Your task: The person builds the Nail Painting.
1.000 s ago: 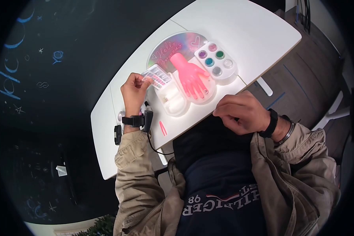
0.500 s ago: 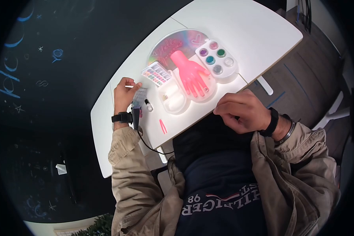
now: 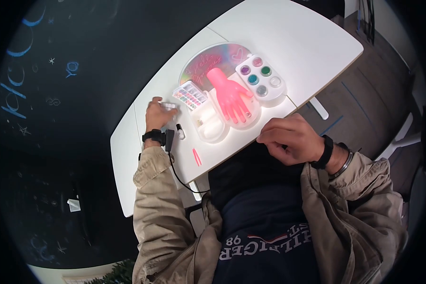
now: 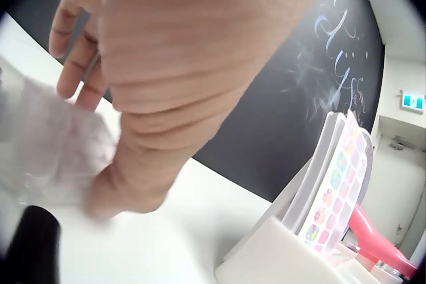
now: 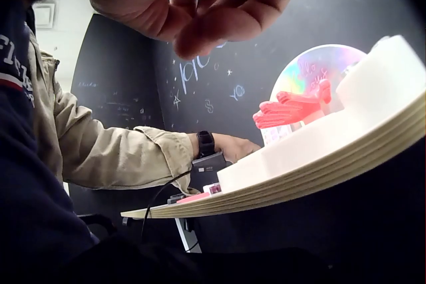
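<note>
The packet [image 4: 63, 141] looked pale, the model hand [image 3: 230, 97] and tweezers [image 3: 197, 157] pink, the surface [image 3: 312, 42] white, the disc [image 3: 225, 56] rainbow-hued.

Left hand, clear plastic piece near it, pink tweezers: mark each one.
Left hand [image 3: 157, 115], head view: back of the hand.
Clear plastic piece [image 4: 58, 139], left wrist view: its blurred middle.
Pink tweezers [image 3: 197, 157], head view: about halfway along.
</note>
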Demonstrator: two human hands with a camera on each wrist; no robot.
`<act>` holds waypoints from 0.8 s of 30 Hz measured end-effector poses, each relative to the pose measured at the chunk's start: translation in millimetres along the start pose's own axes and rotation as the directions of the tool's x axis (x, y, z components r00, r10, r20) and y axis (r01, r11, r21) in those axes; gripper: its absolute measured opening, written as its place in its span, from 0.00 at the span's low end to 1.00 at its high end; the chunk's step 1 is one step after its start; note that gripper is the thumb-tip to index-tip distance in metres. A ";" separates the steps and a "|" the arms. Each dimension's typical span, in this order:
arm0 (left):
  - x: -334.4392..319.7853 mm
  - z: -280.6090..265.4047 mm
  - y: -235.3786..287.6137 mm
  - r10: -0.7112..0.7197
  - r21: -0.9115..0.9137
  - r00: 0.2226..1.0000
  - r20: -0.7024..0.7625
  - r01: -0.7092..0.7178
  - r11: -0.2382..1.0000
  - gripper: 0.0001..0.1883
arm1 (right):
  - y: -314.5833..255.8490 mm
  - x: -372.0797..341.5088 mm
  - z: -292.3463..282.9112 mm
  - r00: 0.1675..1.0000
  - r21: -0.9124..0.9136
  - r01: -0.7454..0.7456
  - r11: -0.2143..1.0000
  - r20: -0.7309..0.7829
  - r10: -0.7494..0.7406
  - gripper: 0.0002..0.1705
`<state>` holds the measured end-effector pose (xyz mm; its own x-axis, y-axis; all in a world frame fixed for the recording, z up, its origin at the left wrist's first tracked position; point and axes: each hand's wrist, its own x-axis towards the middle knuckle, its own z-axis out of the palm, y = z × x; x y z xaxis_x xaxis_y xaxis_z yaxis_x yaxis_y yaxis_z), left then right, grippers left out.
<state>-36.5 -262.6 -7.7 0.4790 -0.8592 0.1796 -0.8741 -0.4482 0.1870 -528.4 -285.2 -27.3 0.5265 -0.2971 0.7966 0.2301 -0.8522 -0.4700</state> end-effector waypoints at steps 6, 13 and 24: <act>2.4 -28.3 7.6 0.061 -0.227 0.944 -0.324 -0.140 0.964 0.21 | 0.6 -1.0 0.6 1.000 -0.001 0.003 1.000 0.003 -0.003 0.13; -17.6 -66.4 16.2 0.216 -0.423 0.894 -0.393 -0.384 0.820 0.19 | 0.0 -0.8 0.6 1.000 0.000 -0.001 1.000 0.009 0.001 0.14; -74.0 -97.0 116.4 0.451 -0.228 0.875 -0.177 -0.482 0.846 0.13 | -1.9 -2.7 4.4 0.999 0.002 0.001 1.000 0.035 -0.001 0.14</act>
<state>-165.9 -227.3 94.4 0.0393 -0.9103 0.4121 -0.9520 0.0911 0.2921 -526.7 -280.9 -30.3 0.5544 -0.2808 0.7835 0.2323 -0.8518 -0.4696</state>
